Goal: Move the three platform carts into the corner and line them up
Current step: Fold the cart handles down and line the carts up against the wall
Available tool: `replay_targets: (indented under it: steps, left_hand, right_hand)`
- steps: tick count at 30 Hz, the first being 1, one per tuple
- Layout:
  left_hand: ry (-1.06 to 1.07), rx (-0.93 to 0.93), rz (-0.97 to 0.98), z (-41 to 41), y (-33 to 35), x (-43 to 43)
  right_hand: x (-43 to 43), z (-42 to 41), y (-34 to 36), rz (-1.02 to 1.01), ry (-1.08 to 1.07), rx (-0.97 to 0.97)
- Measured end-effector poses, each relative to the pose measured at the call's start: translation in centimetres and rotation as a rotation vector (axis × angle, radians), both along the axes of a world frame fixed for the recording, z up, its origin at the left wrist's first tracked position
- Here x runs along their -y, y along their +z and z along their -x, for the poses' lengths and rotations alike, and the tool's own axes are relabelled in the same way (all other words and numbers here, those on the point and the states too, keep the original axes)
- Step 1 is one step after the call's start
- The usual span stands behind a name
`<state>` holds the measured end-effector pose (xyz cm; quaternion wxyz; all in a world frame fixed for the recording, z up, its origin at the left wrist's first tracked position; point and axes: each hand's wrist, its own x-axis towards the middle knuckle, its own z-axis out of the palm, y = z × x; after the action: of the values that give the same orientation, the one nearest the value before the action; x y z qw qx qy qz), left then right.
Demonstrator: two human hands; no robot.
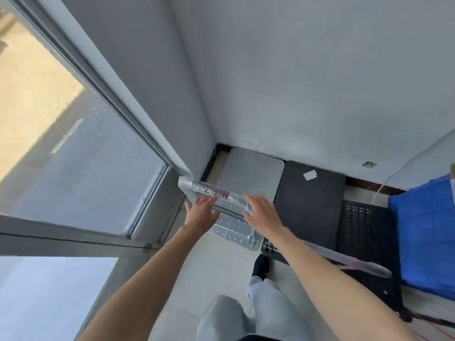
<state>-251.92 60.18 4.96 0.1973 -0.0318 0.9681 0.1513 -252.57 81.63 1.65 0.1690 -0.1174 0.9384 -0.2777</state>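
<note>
Silver cart (248, 178) in the corner, just ahead of both hands.
Wrapped handle (216, 193) under the palms; left hand (200, 212) and right hand (262, 211) flat, fingers straight, clasping nothing. Contact possibly light, too blurred to say. Black cart (310, 205) just right of the right hand, third cart (364, 230) with blue crate (426, 230) further right. Best to push evenly and square the deck to the wall (320, 94).

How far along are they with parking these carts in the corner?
The silver cart sits in the corner, the black cart beside it along the wall. The left hand and right hand are open at the silver cart's handle. The perforated cart stands nearer the person, seemingly still to be lined up.
</note>
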Motion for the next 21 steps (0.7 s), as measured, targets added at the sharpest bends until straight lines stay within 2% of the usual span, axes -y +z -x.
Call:
replay_targets:
  steps: [6, 15, 21]
  left_hand:
    - [-0.072, 0.085, 0.053, 5.3, -1.1, 2.0]
    - [-0.404, 0.244, 0.169, 12.9, -4.4, 5.7]
    - [-0.562, 0.225, 0.201, 15.2, -6.8, 9.2]
  right_hand:
    - [2.6, 3.0, -1.8, -0.073, 0.003, 0.121]
    - [6.7, 5.9, -3.9, -0.132, -0.139, 0.304]
    - [11.3, 6.8, -5.8, -0.261, -0.142, 0.319]
